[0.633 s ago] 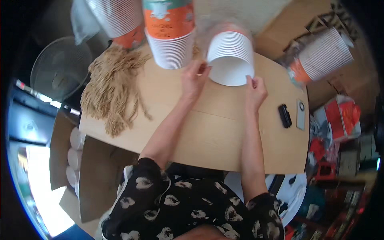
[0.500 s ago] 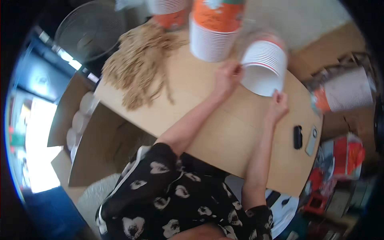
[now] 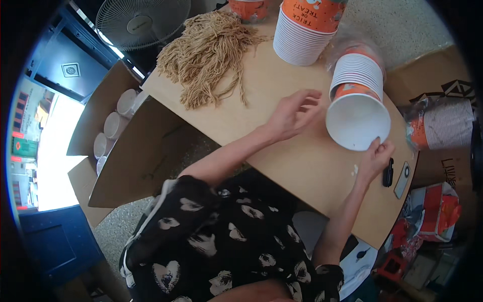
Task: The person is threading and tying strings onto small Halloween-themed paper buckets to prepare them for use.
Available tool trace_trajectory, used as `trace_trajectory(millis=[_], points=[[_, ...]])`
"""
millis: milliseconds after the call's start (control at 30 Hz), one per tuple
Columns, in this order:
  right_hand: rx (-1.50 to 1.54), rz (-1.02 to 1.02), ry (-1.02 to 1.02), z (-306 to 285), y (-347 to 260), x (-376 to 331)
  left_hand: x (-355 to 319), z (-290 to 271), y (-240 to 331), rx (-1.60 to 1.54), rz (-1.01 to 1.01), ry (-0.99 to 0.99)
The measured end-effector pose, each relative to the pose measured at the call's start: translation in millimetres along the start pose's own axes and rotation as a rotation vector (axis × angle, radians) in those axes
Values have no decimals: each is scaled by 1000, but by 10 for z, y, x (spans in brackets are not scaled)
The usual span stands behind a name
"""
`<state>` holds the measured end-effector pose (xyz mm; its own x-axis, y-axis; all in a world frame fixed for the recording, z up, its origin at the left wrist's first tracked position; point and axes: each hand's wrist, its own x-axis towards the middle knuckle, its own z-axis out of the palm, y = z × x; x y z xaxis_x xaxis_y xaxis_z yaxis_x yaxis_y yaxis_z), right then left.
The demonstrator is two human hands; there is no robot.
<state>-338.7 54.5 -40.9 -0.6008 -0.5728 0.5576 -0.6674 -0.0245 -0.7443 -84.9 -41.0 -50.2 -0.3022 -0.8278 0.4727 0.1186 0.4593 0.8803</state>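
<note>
I see a round caged fan [image 3: 141, 25] at the upper left, close to a heap of tan stringy yarn [image 3: 214, 53] lying on the pale wooden table [image 3: 297, 181]. Left of the table I have an open cardboard box [image 3: 146, 156], with a dark blue panel [image 3: 56, 249] lower down. Near the right edge, a small black object [image 3: 388, 173] lies just beside a slim grey slab [image 3: 402, 182]; past it I spot a red and white bag [image 3: 426, 211]

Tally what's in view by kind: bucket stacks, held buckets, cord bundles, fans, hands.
Bucket stacks: 4, one mostly cut off by the upper edge
Held bucket, counted apart from its stack: 1
Cord bundle: 1
Fan: 1
Hands: 2
Total: 9
</note>
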Motion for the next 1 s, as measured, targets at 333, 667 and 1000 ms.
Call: trace_trajectory(millis=[333, 667, 1000], points=[[122, 183, -352, -309, -848, -419, -146, -1673, -398, 720, -139, 193], [210, 383, -385, -71, -1078, -762, 444, -1772, -889, 1007, -156, 128], [312, 194, -430, -389, -1127, -1193, -142, -1639, -306, 681, 21, 236]])
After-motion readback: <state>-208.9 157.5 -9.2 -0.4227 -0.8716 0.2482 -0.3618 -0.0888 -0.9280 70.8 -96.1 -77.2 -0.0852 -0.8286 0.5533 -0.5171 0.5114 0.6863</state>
